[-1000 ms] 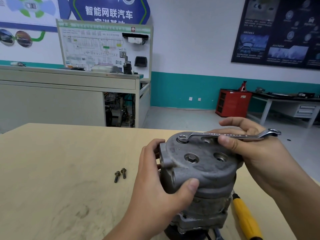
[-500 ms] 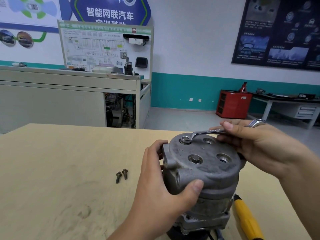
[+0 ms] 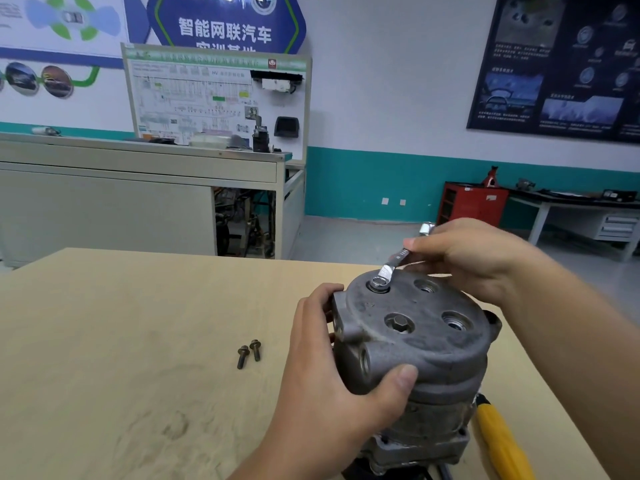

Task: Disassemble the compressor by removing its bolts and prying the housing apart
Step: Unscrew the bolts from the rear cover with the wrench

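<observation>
A grey compressor (image 3: 412, 344) stands upright on the wooden counter (image 3: 121, 323). The left hand (image 3: 332, 382) wraps its side, fingers curled. The right hand (image 3: 474, 258) grips a ring spanner (image 3: 391, 266) seated on a top bolt. Two loose bolts (image 3: 248, 353) lie left of the compressor.

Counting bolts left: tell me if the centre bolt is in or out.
In: the centre bolt shows its hex head seated in the compressor.

Grey compressor (image 3: 415, 341), silver wrench (image 3: 389, 268), yellow handle (image 3: 498, 441), tan table (image 3: 121, 341)
</observation>
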A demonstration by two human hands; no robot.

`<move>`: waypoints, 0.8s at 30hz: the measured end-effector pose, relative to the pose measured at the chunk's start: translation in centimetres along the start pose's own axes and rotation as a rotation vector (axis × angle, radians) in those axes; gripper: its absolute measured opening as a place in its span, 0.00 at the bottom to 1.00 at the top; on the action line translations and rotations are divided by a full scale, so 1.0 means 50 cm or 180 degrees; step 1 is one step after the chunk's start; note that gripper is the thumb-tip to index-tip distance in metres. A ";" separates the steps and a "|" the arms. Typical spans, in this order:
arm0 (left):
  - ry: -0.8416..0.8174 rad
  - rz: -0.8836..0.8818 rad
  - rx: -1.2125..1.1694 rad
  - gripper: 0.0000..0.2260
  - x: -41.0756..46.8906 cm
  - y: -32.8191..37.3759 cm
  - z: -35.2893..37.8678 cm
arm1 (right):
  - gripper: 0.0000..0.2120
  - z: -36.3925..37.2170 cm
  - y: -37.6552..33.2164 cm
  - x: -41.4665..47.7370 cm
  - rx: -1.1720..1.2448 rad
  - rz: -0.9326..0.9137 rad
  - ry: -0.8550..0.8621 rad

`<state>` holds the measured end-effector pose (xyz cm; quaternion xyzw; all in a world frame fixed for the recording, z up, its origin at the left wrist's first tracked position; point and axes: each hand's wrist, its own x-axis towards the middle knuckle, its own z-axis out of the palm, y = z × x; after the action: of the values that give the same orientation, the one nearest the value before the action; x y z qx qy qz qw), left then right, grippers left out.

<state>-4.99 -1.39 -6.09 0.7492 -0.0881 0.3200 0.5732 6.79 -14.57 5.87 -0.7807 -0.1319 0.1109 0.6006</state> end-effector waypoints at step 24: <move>0.0154 0.0234 0.0187 0.35 0.010 0.001 0.008 | 0.11 0.147 -0.046 -0.116 -0.2493 -0.2104 -0.0281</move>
<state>-4.49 -1.65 -5.80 0.7540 -0.0922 0.3614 0.5407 -1.23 -9.31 6.30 -0.8583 -0.4285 -0.1099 0.2600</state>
